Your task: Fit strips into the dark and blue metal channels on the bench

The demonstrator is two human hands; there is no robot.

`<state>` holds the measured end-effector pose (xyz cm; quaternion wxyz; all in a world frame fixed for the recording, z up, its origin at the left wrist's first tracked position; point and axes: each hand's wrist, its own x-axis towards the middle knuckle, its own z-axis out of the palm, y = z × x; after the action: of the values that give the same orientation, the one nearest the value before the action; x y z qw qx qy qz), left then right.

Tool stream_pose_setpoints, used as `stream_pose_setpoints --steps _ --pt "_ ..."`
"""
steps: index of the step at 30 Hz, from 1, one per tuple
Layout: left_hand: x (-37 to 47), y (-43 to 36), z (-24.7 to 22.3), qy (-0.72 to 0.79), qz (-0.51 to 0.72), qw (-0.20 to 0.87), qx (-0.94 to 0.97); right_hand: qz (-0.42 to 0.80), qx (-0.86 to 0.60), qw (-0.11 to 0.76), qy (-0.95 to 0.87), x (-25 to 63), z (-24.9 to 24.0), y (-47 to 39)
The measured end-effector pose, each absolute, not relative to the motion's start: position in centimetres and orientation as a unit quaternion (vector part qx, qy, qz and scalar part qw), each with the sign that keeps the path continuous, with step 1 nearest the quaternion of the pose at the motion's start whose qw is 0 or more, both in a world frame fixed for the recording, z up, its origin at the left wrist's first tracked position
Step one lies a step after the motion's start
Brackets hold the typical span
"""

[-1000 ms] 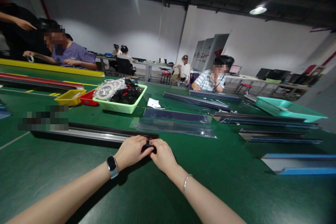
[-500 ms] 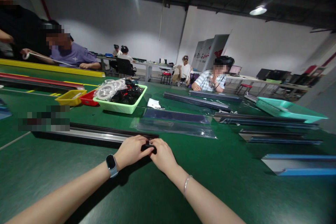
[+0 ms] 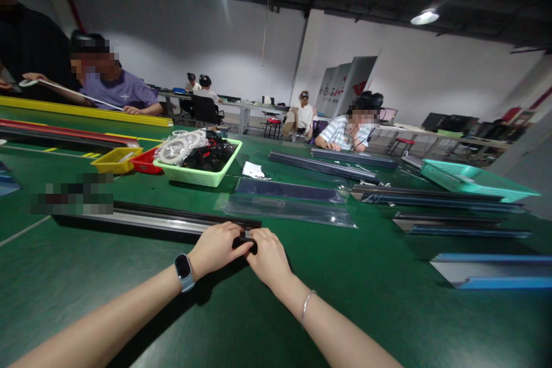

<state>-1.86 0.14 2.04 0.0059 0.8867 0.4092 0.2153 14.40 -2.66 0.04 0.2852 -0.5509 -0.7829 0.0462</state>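
Note:
A long black channel profile (image 3: 161,225) with a shiny silver inner face lies across the green table in front of me. My left hand (image 3: 218,246) is closed over the near wall of the profile, close to its right end. Right beside it, my right hand (image 3: 268,256) grips the profile's end, fingers curled over the edge. The two thumbs almost meet at the black end. Whether a small part sits under the fingertips cannot be made out.
Beyond the profile stand a light green basket (image 3: 196,175) of bagged parts, a yellow tray (image 3: 115,161) and a red tray (image 3: 148,161). Clear plastic sleeves (image 3: 288,211) lie behind my hands. Blue-edged profiles (image 3: 495,270) and a teal basket (image 3: 478,180) are at right. Co-workers sit across the table.
My right hand has shifted very slightly at the profile's end; the left stays put. At far left, a co-worker in purple has drawn a white strip from a roll further left.

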Motion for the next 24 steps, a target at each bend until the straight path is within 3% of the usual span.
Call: stream_pose_setpoints --steps 24 --pt "-1.7 0.0 2.3 0.409 0.198 -0.016 0.891 0.061 -0.531 0.273 -0.800 15.9 1.0 -1.9"
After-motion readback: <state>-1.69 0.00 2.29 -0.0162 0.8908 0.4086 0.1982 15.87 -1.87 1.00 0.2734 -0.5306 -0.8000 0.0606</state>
